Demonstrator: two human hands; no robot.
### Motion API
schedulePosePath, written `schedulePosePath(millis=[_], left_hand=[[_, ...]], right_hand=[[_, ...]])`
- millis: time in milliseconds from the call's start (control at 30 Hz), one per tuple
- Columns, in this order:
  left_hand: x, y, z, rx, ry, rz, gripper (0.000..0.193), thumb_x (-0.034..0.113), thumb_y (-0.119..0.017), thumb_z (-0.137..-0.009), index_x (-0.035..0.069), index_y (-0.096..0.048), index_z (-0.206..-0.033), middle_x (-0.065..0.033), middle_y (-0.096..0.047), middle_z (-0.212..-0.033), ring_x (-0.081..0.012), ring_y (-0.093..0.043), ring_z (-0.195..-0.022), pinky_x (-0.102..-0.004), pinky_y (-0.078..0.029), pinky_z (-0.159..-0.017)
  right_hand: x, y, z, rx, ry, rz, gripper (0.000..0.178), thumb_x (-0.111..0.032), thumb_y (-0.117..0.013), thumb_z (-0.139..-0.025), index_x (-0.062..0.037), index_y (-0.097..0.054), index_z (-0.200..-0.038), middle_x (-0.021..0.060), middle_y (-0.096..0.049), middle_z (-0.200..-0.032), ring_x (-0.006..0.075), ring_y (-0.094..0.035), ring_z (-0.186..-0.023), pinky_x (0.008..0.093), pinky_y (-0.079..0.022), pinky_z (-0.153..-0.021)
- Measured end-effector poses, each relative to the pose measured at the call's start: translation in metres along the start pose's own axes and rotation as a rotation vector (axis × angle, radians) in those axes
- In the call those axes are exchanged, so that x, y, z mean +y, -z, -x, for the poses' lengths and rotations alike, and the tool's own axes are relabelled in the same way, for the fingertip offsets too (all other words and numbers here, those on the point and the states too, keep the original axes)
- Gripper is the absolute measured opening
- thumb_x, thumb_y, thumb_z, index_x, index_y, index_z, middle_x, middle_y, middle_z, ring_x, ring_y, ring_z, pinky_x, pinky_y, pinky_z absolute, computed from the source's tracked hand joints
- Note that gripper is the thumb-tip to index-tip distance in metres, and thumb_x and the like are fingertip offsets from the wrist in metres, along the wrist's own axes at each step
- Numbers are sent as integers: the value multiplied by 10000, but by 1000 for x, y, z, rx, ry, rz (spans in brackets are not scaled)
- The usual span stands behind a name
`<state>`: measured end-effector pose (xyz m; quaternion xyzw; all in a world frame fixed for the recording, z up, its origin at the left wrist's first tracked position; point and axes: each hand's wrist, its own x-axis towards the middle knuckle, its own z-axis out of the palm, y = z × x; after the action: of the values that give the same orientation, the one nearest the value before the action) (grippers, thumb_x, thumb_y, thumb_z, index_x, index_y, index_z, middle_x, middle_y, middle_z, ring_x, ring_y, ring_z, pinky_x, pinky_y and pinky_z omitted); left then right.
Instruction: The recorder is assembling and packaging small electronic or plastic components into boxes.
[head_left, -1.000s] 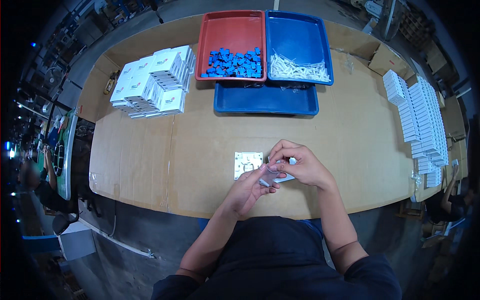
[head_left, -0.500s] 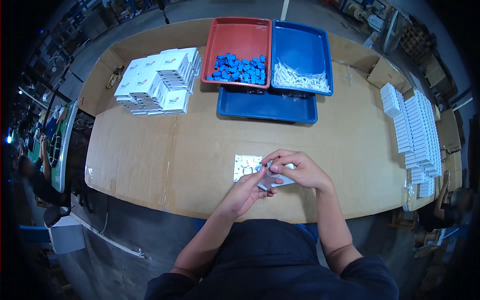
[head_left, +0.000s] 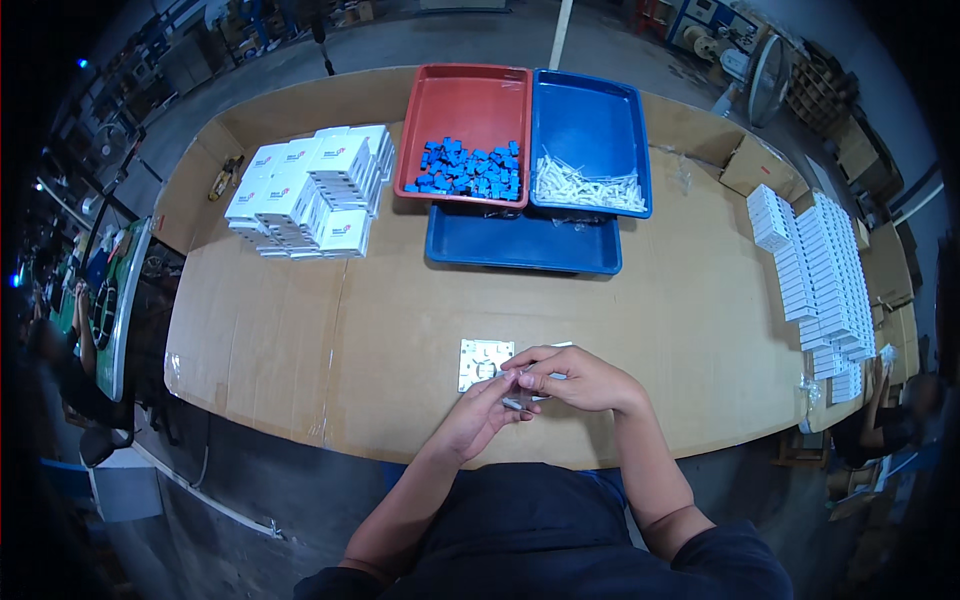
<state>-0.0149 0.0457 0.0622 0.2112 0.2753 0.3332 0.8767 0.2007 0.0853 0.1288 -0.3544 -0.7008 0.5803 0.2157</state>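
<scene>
Close to the table's near edge, my left hand [head_left: 474, 418] and my right hand [head_left: 590, 382] meet, fingers closed around a small clear plastic bag [head_left: 516, 395]. Something pale shows at the bag's lower end, too covered by fingers to name. A flat white square plate [head_left: 480, 362] with cut-outs lies on the cardboard, just beyond my left fingertips. Behind my right hand, the edge of another white piece [head_left: 563, 345] peeks out; the hand hides most of it.
Stacked white boxes [head_left: 300, 195] stand at the far left, with more white boxes [head_left: 815, 270] along the right. A red tray [head_left: 465, 105] of blue parts and a blue tray [head_left: 590, 115] of white plugs rest above another blue tray [head_left: 520, 245]. Co-workers sit at both sides.
The whole scene has shifted slightly down in the picture. My right hand has closed in over the bag and the white piece behind it, which shows less now.
</scene>
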Motion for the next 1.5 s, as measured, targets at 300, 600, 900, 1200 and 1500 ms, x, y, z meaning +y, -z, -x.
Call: schedulePosePath(millis=[300, 600, 900, 1200, 1500], left_hand=[[1, -3, -2, -11, -60, -137, 435, 340, -457, -1143, 2, -610, -1370, -88, -704, -1148, -142, -661, -981, -318, -535, -887], [5, -5, 8, 8, -55, -77, 459, 359, -438, -1144, 8, -609, -1385, -93, -705, -1161, -112, -569, -821, -280, -494, -793], [3, -1, 19, 10, -58, -50, 506, 346, -397, -1150, -61, -563, -1402, -141, -709, -1129, -147, -606, -828, -305, -524, -784], [0, 3, 22, 36, -63, -91, 527, 364, -408, -1145, -40, -550, -1454, -133, -702, -1244, -165, -676, -983, -325, -541, -901], [-1, 0, 15, 80, -94, 65, 537, 368, -397, -1149, -36, -501, -1488, -130, -656, -1290, -182, -645, -989, -341, -526, -920]], right_hand=[[18, 14, -4, -155, -79, -5, 312, -234, -601, -1086, 18, -738, -1211, 150, -696, -1333, 213, -661, -1175, 379, -514, -1015], [72, 180, -61, 923, 9, 406, 186, -141, -692, -980, 5, -753, -1078, 161, -770, -949, 231, -731, -900, 353, -552, -814], [80, 224, -112, 929, -180, 1015, 143, -188, -727, -896, -72, -770, -967, 152, -715, -1021, 368, -687, -997, 494, -550, -886], [76, 243, -99, 1147, 67, 177, 162, -196, -744, -947, -37, -773, -968, 87, -761, -979, 195, -670, -854, 354, -536, -784], [65, 148, -31, 929, 11, -261, 212, -156, -683, -1024, -36, -686, -1199, 13, -729, -926, 49, -548, -695, 217, -422, -618]])
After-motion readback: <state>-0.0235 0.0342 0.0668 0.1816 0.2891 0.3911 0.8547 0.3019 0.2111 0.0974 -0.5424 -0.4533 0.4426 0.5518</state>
